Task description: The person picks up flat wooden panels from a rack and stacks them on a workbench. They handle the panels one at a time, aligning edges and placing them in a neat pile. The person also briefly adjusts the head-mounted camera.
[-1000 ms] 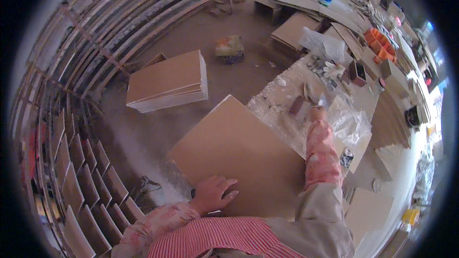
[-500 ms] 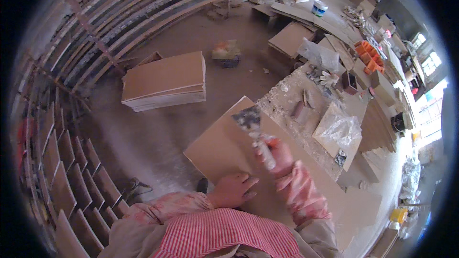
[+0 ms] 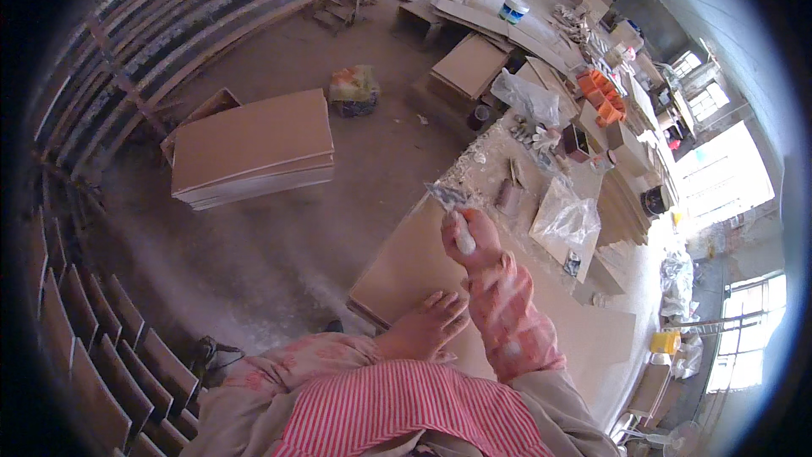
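Note:
A brown flat board (image 3: 404,272) lies in front of me on the workbench, its left corner jutting over the floor. My left hand (image 3: 430,324) rests flat on it near my body, fingers spread and holding nothing. My right hand (image 3: 478,239) is closed around the pale handle of a putty knife (image 3: 464,237). The stained metal blade points away from me, at the board's far edge beside the crusted bench top (image 3: 486,156). Whether the blade touches the board I cannot tell.
A stack of brown boards (image 3: 254,140) sits on the floor at the left, near a slatted rack (image 3: 135,101). More panels (image 3: 101,372) stand upright at lower left. Along the bench lie a plastic bag (image 3: 571,218), gloves (image 3: 544,137), an orange tray (image 3: 602,97) and a white bucket (image 3: 513,8).
My right hand has moved the putty knife forward to the board's far edge, tilting its blade flatter. My left fingers are more spread. The whole view has swung rightward.

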Demonstrator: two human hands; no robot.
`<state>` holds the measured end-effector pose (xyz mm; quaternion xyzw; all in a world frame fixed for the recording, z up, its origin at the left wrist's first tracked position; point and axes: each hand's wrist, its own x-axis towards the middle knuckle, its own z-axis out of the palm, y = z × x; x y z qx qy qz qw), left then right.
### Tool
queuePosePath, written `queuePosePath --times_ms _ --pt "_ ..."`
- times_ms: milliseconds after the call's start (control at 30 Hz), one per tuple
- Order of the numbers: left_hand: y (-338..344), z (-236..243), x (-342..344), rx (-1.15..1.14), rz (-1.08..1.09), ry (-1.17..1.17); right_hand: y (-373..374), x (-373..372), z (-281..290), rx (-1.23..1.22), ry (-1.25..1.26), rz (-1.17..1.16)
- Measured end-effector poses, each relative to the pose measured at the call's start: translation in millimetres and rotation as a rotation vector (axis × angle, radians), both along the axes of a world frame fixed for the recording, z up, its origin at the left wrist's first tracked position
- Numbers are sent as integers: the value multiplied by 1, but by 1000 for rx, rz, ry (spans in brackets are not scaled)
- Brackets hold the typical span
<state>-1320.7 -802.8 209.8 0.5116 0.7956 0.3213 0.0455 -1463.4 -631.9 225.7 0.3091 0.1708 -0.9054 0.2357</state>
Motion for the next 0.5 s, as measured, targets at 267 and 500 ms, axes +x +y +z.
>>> queuePosePath --times_ms 267,500 --pt "-3 2 -7 -26 -57 1 -4 5 9 -211 10 -40" --pt "-1 0 -6 -157 -92 27 0 -8 -3 71 46 -35"
